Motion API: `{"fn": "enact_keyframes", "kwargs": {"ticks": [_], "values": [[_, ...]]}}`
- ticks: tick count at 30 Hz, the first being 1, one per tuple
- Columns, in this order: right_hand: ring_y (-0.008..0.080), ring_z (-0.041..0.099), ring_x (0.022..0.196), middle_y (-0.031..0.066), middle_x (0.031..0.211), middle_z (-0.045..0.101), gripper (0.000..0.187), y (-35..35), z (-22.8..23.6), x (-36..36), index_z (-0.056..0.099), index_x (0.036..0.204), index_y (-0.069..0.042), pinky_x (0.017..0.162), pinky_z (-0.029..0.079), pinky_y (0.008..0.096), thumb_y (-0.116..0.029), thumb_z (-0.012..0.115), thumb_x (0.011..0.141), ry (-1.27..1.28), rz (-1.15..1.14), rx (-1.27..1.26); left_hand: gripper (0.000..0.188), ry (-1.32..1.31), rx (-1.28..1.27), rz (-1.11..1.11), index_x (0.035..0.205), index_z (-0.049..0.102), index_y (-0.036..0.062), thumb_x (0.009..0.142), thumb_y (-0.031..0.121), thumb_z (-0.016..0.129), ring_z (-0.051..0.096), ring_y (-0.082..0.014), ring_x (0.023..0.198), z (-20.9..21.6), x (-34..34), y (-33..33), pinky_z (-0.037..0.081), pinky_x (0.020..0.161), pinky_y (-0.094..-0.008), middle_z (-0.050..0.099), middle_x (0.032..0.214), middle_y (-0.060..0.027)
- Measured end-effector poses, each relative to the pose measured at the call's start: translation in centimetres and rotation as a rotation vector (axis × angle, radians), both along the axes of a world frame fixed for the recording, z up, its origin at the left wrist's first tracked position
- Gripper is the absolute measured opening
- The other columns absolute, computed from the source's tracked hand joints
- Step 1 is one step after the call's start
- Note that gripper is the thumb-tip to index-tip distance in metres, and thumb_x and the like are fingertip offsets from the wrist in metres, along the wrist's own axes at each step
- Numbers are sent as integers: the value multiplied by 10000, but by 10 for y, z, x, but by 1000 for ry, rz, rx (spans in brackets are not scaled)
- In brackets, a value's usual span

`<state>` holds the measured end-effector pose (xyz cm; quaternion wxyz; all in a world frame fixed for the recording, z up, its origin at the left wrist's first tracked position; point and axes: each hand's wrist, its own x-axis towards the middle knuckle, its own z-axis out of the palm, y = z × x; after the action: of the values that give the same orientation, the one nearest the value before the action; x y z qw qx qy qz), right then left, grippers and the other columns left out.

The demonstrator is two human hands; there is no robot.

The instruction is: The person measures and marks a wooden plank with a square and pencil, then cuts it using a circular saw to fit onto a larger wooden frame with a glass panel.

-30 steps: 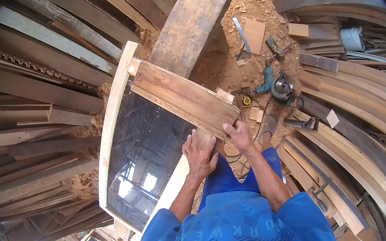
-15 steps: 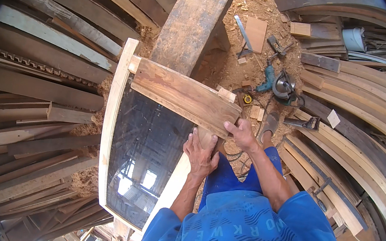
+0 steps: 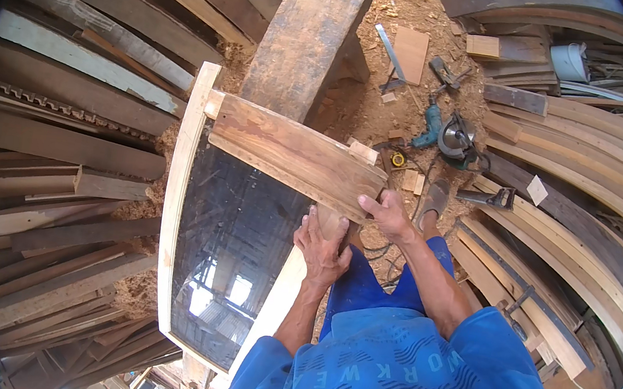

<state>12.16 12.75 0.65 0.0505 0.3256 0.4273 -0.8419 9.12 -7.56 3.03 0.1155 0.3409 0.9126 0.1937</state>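
A pale wooden frame [image 3: 178, 201] around a dark, glossy glass panel [image 3: 226, 254] lies in front of me, partly over a heavy wooden beam [image 3: 299, 45]. Across the frame's far end stretches a brown wooden board [image 3: 294, 149]. My right hand [image 3: 390, 218] grips this board's right end, thumb on top and the other fingers partly hidden. Just below it, my left hand [image 3: 323, 249] straddles the frame's right-hand rail, fingers on one side and thumb on the other. A small pale wood block [image 3: 363, 153] sits at the board's far edge, near its right end.
On the sawdust-covered floor at right are a circular saw [image 3: 454, 138], a teal power tool [image 3: 430, 127], a yellow tape measure [image 3: 397, 159], a handsaw [image 3: 490, 197] and a square [image 3: 391, 53]. Stacked planks [image 3: 61, 140] line the left; curved timbers [image 3: 581, 150] and a clamp [image 3: 523, 298] lie right.
Both hands keep their hold, and the board and frame stay together. The whole view has shifted very slightly; nothing else visibly differs.
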Motion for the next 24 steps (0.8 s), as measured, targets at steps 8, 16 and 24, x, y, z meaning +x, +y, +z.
{"fn": "enact_keyframes", "kwargs": {"ticks": [8,16,24], "values": [[178,710,881,141,1072,722,391,51,-47,48,631,1207,-6,781,592,342,-358,608,1038,-111,-133,-230,678,-56,-59,20,1340,614,241,681,160,753,326,-580,1389,6,0,13,290,1092,-629,296,1558,-397],[343,734,881,198,1003,747,329,128,-224,91,709,1030,20,800,589,468,-283,664,907,-585,930,967,714,-20,-111,30,1329,602,213,643,117,779,329,-555,1409,-1,3,-3,297,1093,-616,260,1578,-414],[317,674,1105,176,1154,688,347,236,-454,165,695,1175,-21,960,516,438,-202,621,889,-521,1404,1430,744,-50,-229,125,1216,608,336,566,36,812,364,-479,1368,-2,13,1,377,1079,-597,306,1566,-296]]}}
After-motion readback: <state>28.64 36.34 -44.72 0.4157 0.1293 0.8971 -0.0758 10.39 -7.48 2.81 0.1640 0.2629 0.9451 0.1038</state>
